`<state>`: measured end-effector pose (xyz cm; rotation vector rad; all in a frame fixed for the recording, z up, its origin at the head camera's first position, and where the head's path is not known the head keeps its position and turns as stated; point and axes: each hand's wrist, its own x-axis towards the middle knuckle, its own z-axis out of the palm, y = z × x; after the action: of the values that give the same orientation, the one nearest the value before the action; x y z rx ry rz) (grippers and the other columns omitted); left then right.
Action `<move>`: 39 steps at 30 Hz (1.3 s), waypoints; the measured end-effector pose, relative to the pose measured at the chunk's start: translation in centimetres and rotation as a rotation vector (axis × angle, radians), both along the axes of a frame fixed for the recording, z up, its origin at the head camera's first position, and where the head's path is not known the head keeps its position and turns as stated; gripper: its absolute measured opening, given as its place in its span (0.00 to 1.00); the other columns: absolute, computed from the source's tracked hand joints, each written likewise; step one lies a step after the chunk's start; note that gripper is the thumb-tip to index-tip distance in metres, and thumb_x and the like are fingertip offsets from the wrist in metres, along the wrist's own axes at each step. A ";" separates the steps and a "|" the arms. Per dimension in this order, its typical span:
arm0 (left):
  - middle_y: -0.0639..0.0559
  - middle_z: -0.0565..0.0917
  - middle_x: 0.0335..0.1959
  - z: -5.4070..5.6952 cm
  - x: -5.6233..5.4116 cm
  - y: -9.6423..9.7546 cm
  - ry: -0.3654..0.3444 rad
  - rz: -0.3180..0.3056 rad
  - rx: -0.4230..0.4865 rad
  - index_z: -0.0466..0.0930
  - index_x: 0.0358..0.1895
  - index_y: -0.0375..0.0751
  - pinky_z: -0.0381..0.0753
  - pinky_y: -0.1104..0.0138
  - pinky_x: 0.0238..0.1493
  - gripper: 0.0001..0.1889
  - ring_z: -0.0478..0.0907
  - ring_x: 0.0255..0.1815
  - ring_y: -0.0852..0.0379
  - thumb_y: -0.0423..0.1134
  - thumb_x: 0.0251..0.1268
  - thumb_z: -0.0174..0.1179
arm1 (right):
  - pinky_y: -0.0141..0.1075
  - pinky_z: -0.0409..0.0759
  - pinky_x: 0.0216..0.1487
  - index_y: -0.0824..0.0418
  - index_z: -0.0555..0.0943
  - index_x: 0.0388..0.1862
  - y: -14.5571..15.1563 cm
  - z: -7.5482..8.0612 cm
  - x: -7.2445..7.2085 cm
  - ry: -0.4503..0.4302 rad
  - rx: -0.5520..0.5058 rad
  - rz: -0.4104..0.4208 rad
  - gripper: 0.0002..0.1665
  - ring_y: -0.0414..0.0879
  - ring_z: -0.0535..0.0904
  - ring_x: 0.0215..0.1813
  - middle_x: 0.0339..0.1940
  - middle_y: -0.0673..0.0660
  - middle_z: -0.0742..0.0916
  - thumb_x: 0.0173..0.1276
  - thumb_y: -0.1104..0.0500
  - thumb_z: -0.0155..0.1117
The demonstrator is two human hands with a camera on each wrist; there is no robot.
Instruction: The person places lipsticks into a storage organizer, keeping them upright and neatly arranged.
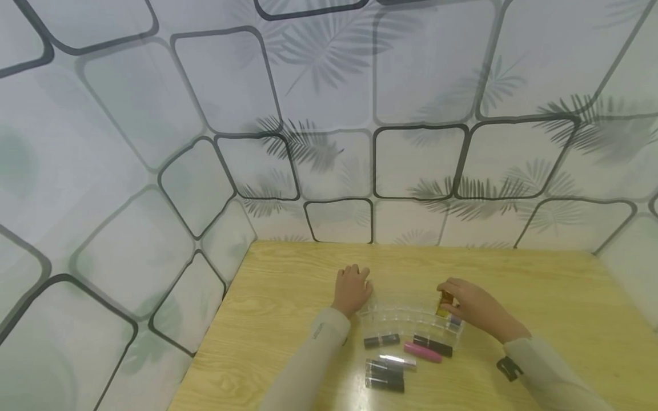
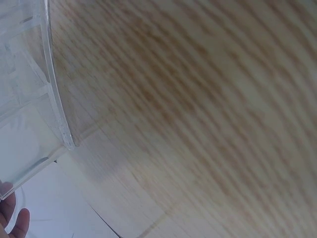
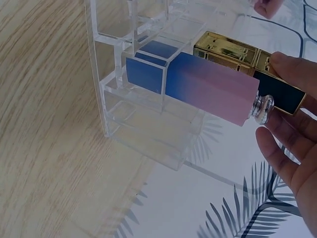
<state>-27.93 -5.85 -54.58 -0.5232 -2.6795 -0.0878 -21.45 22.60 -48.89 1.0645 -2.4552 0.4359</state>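
A clear tiered acrylic organizer (image 1: 377, 326) stands on the wooden table between both hands. My right hand (image 1: 473, 305) grips a gold and black lipstick (image 3: 225, 52) by its dark end, at the organizer's back right. Beside it, a blue-to-pink lipstick tube (image 3: 213, 89) with a silver knob sits in an organizer compartment, close to the right fingertips. My left hand (image 1: 352, 290) is at the organizer's back left corner. In the left wrist view its fingertips (image 2: 7, 189) touch the organizer's edge, the thumb apart from it.
In front of the organizer lie a dark tube (image 1: 381, 341), a black tube (image 1: 433, 345), a pink tube (image 1: 422, 351), a silver tube (image 1: 397, 361) and two black tubes with clear ends (image 1: 385, 383). A patterned wall covering (image 1: 334, 165) rises behind the table (image 1: 288, 268).
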 end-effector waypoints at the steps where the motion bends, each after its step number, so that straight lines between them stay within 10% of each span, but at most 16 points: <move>1: 0.52 0.79 0.32 0.0 0.0 0.0 0.000 0.001 -0.001 0.80 0.45 0.50 0.72 0.63 0.37 0.12 0.73 0.31 0.57 0.45 0.58 0.57 | 0.29 0.76 0.28 0.62 0.80 0.35 0.1 0.0 0.0 0.001 0.004 -0.003 0.21 0.34 0.73 0.26 0.25 0.45 0.78 0.40 0.65 0.77; 39: 0.53 0.79 0.30 0.3 0.1 0.1 -0.006 -0.004 0.011 0.80 0.44 0.50 0.72 0.64 0.37 0.12 0.72 0.29 0.58 0.45 0.57 0.58 | 0.29 0.76 0.28 0.65 0.80 0.35 0.4 -1.1 0.4 -0.161 0.033 -0.010 0.16 0.34 0.73 0.26 0.24 0.46 0.78 0.46 0.65 0.73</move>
<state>-27.87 -5.79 -54.33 -0.5260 -2.6823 -0.1048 -21.08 22.96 -50.00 1.0678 -2.6161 0.4972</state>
